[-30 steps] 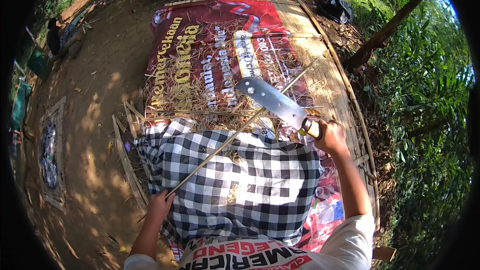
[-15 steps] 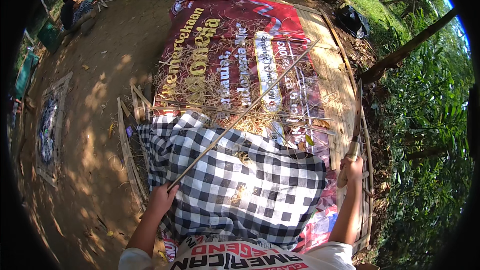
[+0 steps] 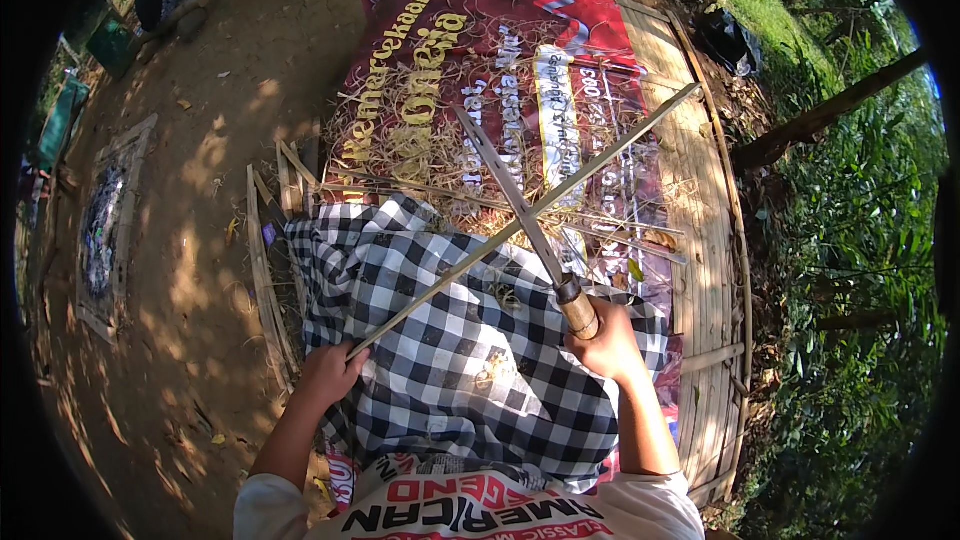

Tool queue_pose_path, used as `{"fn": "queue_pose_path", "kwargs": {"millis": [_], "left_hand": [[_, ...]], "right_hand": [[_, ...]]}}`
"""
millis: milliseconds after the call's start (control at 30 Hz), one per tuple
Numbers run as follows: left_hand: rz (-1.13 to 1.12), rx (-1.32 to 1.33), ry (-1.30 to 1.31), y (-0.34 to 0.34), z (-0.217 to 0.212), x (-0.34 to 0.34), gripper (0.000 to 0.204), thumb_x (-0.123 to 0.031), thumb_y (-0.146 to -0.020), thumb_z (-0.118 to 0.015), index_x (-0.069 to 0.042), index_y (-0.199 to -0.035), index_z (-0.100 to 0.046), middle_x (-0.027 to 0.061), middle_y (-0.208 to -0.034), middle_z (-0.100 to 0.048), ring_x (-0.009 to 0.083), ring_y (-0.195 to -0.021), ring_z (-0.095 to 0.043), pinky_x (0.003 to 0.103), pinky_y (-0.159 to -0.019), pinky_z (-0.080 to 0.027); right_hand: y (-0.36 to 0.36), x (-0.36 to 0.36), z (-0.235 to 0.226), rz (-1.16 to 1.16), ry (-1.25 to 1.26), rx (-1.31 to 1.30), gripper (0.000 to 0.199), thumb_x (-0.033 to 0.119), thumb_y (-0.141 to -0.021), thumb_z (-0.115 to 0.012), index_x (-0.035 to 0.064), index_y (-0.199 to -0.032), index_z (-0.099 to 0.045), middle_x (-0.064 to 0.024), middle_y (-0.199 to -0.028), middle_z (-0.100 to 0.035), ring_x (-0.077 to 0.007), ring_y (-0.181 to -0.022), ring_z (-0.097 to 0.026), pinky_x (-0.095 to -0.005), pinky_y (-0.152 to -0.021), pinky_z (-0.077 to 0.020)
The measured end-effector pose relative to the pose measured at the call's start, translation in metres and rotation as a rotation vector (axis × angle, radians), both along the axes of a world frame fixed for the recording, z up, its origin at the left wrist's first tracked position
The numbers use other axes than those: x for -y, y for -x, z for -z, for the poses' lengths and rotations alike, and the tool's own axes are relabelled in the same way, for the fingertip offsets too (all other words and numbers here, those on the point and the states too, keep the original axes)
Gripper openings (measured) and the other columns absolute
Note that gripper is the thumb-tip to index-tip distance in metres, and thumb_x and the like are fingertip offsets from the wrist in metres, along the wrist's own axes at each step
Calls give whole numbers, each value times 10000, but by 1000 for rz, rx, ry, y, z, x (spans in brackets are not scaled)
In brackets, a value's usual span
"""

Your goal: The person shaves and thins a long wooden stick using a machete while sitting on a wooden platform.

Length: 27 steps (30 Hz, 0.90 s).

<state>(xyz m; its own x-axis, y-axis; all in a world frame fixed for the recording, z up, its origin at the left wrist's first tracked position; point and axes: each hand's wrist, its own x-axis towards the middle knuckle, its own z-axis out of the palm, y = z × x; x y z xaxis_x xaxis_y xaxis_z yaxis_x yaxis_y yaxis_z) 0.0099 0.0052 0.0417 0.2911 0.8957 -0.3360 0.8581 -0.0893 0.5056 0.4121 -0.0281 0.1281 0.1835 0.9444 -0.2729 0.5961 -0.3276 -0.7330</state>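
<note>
Your left hand (image 3: 335, 372) has its fingers closed round the near end of a long bamboo strip (image 3: 470, 262), which runs up and away to the right over the checkered cloth (image 3: 440, 390) on your lap and on above the red banner (image 3: 605, 25). Your right hand (image 3: 605, 340) has its fingers wrapped round the wooden handle of a machete (image 3: 540, 246), whose blade crosses the strip near its middle; whether the edge actually touches the strip, you cannot tell from this angle. Curled shavings (image 3: 400, 130) lie thickly over the banner, which covers much of the slatted bamboo platform (image 3: 690, 270), so a good deal of paring appears done. The strip in your grip is long and in one piece; how much of its surface is left to trim is too fine to judge. More thin strips (image 3: 635, 232) lie across the banner just beyond the cloth, and whether those are finished cannot be told. As for containers, the black plastic bag (image 3: 730, 40) beyond the platform's far right corner hides whatever it holds, while the rectangular frame (image 3: 128, 230) on the ground at left encloses mixed dark and pale bits, too small to name.
</note>
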Motion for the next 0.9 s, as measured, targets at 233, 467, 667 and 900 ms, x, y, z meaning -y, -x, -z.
{"fn": "queue_pose_path", "kwargs": {"millis": [233,467,667,900], "left_hand": [[-15,0,-95,1,20,5,275,-274,-822,-654,-21,-781,-555,223,-669,-601,434,-666,-601,505,-597,-467],[-25,-47,-130,-5,22,11,239,-223,-782,-671,-21,-792,-543,213,-657,-600,417,-657,-612,500,-595,-474],[-30,-36,-112,-5,20,10,242,-232,-807,-640,-16,-795,-533,213,-644,-592,413,-633,-610,495,-569,-473],[8,-5,-78,-2,20,5,253,-232,-829,-622,-3,-786,-522,222,-636,-587,430,-628,-601,497,-555,-468]], "right_hand": [[5,3,0,64,82,-38,223,65,-632,-637,-41,-817,-570,-139,-623,-534,-175,-596,-528,-331,-616,-458],[14,18,8,-104,-68,408,309,119,-573,-684,-3,-851,-622,-199,-695,-631,-390,-665,-618,-401,-664,-511],[45,6,41,-356,-115,480,296,204,-567,-711,56,-790,-584,-147,-630,-603,-344,-635,-605,-400,-641,-498],[17,-25,61,-465,-272,512,293,196,-541,-703,75,-771,-567,-134,-698,-616,-352,-733,-607,-407,-742,-484]]}}
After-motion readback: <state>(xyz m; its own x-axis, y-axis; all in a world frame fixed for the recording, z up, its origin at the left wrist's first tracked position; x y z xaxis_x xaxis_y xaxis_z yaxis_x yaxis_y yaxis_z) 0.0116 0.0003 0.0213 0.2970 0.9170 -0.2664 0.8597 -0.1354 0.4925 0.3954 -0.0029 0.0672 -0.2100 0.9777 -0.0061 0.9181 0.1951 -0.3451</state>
